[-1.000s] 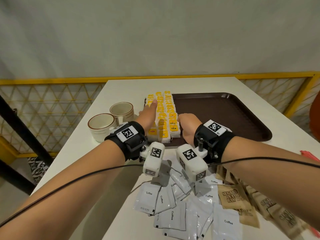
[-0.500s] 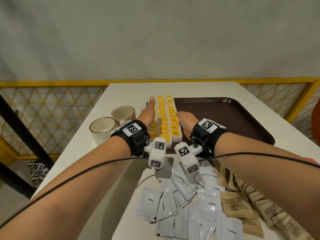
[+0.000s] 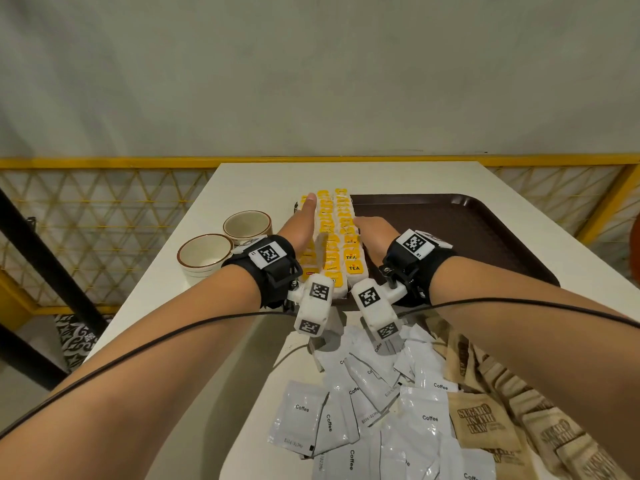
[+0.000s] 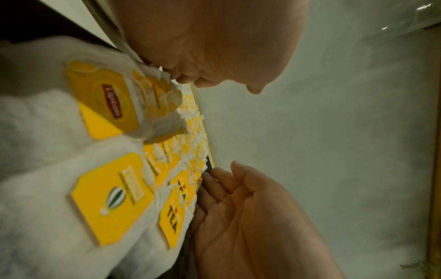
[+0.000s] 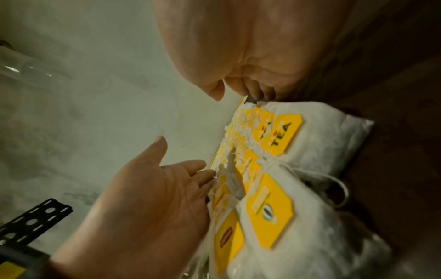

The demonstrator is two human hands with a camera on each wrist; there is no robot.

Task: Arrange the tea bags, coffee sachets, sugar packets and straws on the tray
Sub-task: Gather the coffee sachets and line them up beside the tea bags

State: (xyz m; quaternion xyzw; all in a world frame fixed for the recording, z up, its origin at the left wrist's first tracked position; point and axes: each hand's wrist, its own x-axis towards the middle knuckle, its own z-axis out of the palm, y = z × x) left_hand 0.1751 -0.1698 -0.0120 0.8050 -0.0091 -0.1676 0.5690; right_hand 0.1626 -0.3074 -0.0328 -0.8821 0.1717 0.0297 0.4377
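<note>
Direction: the tea bags (image 3: 334,237) form long rows running away from the person, from the near edge of the tray (image 3: 450,233) to its far edge; the rows fill the tray's left side
Writing on tea bags: yellow tags read "TEA" on the right-hand row; one tag in the left wrist view shows a red "Lipton" badge; another carries a green and white striped balloon mark
Look of tea bags: white, soft, pillow-like pouches, each with a yellow card tag on top; thin white string shows on the nearest ones in the right wrist view
Left hand (image 3: 300,225): released, fingers straight and flat against the left flank of the rows, thumb pointing away from the person
Right hand (image 3: 375,233): released too, fingers straight along the right flank of the rows; the rows lie squeezed between both hands
Tray: dark brown, on the white bench (image 3: 249,181); its right half is bare
Coffee sachets (image 3: 349,410): silvery white, printed "Coffee", in a loose overlapping heap on the bench nearer the person
Sugar packets (image 3: 485,424): brown paper, printed "SUGAR IN THE RAW", heaped just right of the coffee
Cups (image 3: 225,244): two cream cups with brown rims, left of the tray
</note>
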